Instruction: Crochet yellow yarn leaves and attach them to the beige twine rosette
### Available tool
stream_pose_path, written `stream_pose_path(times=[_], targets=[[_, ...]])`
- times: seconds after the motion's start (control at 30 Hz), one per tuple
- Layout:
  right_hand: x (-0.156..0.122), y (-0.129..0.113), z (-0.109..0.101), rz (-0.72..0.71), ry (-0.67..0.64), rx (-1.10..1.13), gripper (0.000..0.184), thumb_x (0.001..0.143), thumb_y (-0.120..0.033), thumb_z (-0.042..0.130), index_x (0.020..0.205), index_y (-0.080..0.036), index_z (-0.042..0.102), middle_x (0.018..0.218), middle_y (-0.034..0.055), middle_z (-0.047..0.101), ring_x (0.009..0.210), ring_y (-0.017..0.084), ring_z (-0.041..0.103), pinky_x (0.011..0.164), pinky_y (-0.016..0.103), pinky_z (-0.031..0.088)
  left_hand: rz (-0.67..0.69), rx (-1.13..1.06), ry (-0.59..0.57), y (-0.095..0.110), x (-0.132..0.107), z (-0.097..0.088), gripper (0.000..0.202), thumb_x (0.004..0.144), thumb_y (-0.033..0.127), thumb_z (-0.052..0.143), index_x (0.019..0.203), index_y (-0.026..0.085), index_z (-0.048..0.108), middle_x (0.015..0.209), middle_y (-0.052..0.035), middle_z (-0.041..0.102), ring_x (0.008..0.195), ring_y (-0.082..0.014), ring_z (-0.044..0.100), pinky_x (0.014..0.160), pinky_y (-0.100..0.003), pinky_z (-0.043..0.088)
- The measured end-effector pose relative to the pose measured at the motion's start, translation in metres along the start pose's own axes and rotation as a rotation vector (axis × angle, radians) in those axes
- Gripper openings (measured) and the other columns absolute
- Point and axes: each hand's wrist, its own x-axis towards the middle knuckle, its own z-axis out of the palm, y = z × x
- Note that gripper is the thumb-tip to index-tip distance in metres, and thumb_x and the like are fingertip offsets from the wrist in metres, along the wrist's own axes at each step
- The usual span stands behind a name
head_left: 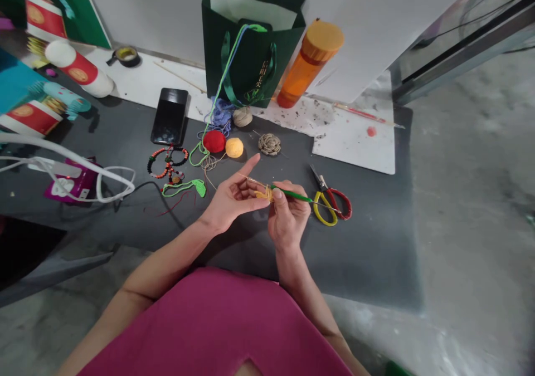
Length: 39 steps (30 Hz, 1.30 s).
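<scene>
My left hand [234,198] pinches a small piece of yellow crochet work [264,194] between thumb and fingers, its index finger stretched out with yarn running across it. In my right hand [289,213] is a crochet hook [297,195] with a green handle, its tip at the yellow stitches. Beyond my hands lie a yellow yarn ball [234,147], a red yarn ball [214,141] and a beige crocheted rosette [270,144]. A pair of scissors [326,198] with yellow and red handles rests to the right of my right hand.
A dark green paper bag [251,47] and an orange bottle [307,67] stand at the back. On the left are a black phone [169,117], beaded bracelets [159,164], a green crocheted piece [199,187] and white cables [112,178]. The grey table [368,253] ends at the right.
</scene>
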Motion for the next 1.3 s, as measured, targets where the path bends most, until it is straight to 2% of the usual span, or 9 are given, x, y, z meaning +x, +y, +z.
stream_pose_path(times=[0.13,0.3,0.57,0.73,0.93,1.03,1.13,1.23,1.3], targets=[[0.002,-0.001,0.004,0.053,0.008,0.092,0.007,0.076,-0.033,0.079,0.077,-0.028,0.074,0.072,-0.0034,0.066,0.07,0.014,0.054,0.065,0.028,0.046,-0.027,-0.05,-0.034,-0.002,0.001,0.001,0.111,0.06,0.01,0.092,0.156,0.034,0.043,0.084,0.0068,0.071,0.076,-0.0061,0.063,0.078,-0.02,0.049],[0.003,-0.001,0.005,0.069,-0.006,0.075,0.009,0.075,-0.035,0.08,0.076,-0.028,0.074,0.07,-0.003,0.063,0.069,0.014,0.055,0.064,0.028,0.046,0.004,-0.064,0.007,-0.003,0.002,0.001,0.104,0.064,0.013,0.091,0.154,0.033,0.046,0.077,0.0086,0.07,0.073,-0.0055,0.063,0.08,-0.02,0.05],[0.003,0.002,0.005,0.123,-0.057,0.147,0.017,0.073,-0.043,0.085,0.078,-0.028,0.077,0.072,-0.0031,0.066,0.064,0.012,0.057,0.057,0.025,0.047,-0.003,-0.097,0.046,-0.002,0.003,0.001,0.098,0.065,0.017,0.091,0.153,0.028,0.048,0.079,0.0084,0.07,0.073,-0.0054,0.063,0.08,-0.021,0.05],[0.004,0.004,0.005,0.135,-0.018,0.18,0.017,0.071,-0.041,0.086,0.078,-0.028,0.078,0.073,-0.0031,0.067,0.067,0.012,0.059,0.061,0.025,0.049,-0.051,-0.108,0.031,-0.002,0.004,0.0,0.093,0.067,0.019,0.091,0.151,0.025,0.05,0.078,0.0075,0.071,0.072,-0.0057,0.064,0.08,-0.022,0.049],[0.004,0.005,-0.001,0.168,-0.026,0.165,0.021,0.069,-0.042,0.087,0.076,-0.027,0.074,0.073,-0.0043,0.064,0.067,0.011,0.059,0.062,0.025,0.049,0.016,-0.119,0.044,-0.011,0.004,0.003,0.09,0.067,0.018,0.091,0.148,0.027,0.055,0.079,0.0067,0.072,0.075,-0.0066,0.064,0.084,-0.024,0.05],[0.006,0.006,-0.01,0.251,-0.069,0.198,0.03,0.068,-0.049,0.087,0.076,-0.027,0.069,0.074,-0.0056,0.064,0.061,0.01,0.057,0.06,0.025,0.049,0.002,-0.117,-0.003,-0.015,-0.001,0.002,0.077,0.068,0.028,0.092,0.14,0.024,0.064,0.082,0.002,0.074,0.079,-0.0103,0.066,0.089,-0.029,0.051],[0.011,0.006,-0.013,0.328,-0.189,0.307,0.032,0.07,-0.054,0.085,0.077,-0.03,0.067,0.064,-0.0085,0.054,0.051,0.01,0.05,0.054,0.027,0.049,0.017,-0.058,-0.052,-0.018,-0.009,-0.003,0.062,0.073,0.041,0.089,0.13,0.021,0.072,0.094,-0.0047,0.076,0.088,-0.0166,0.069,0.094,-0.036,0.052],[0.014,0.004,-0.011,0.38,-0.262,0.453,0.029,0.068,-0.049,0.09,0.075,-0.031,0.067,0.056,-0.0096,0.039,0.046,0.009,0.037,0.045,0.024,0.039,0.091,0.04,-0.067,-0.024,-0.018,-0.01,0.054,0.076,0.054,0.083,0.118,0.02,0.078,0.099,-0.009,0.077,0.096,-0.0223,0.069,0.098,-0.041,0.052],[0.015,0.002,-0.008,0.393,-0.264,0.489,0.029,0.065,-0.045,0.092,0.073,-0.031,0.067,0.055,-0.0097,0.033,0.045,0.009,0.03,0.043,0.023,0.035,0.123,0.098,-0.065,-0.028,-0.023,-0.013,0.059,0.081,0.058,0.077,0.126,0.02,0.075,0.104,-0.0105,0.077,0.099,-0.0243,0.069,0.099,-0.043,0.052]])
